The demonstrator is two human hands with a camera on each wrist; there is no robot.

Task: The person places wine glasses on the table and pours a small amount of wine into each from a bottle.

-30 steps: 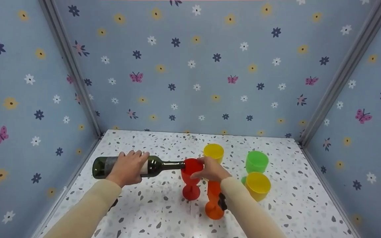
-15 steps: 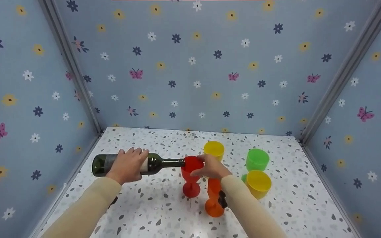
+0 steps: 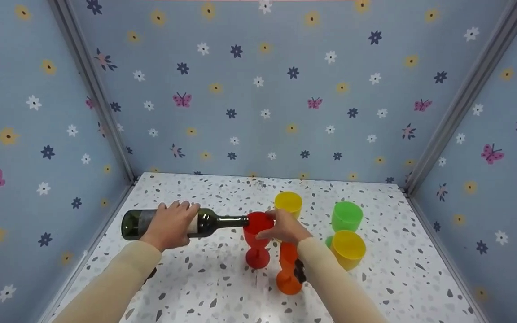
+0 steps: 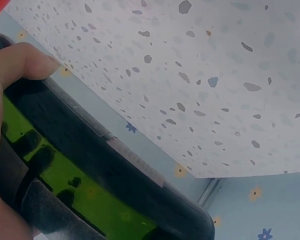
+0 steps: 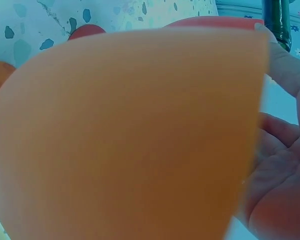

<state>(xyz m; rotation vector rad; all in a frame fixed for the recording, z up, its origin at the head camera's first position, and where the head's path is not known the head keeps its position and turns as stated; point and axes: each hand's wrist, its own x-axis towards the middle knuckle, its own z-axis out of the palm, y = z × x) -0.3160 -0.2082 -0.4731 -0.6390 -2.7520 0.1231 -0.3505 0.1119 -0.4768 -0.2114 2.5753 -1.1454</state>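
Note:
My left hand [image 3: 171, 225] grips a green glass wine bottle [image 3: 207, 223] around its labelled body, from above. The bottle lies almost level in the air, its mouth at the left rim of a red goblet [image 3: 254, 233]. No stream can be made out at the mouth. With thumb and fingers, my right hand [image 3: 285, 228] holds the goblet's bowl on its right side. The goblet stands upright on the table. Under my right wrist is an orange goblet [image 3: 289, 282], partly hidden; in the right wrist view its blurred orange bowl [image 5: 124, 140] covers most of the picture.
Behind my right hand stands a yellow cup [image 3: 288, 202]. Right of my forearm are a green cup [image 3: 347, 217] and another yellow cup [image 3: 349, 249], with a bit of green beside it. Flowered panels [image 3: 258, 98] enclose the speckled table [image 3: 195, 282] at back and sides.
The whole scene shifts slightly in the head view. The bottle, both hands and the goblets keep their places relative to each other.

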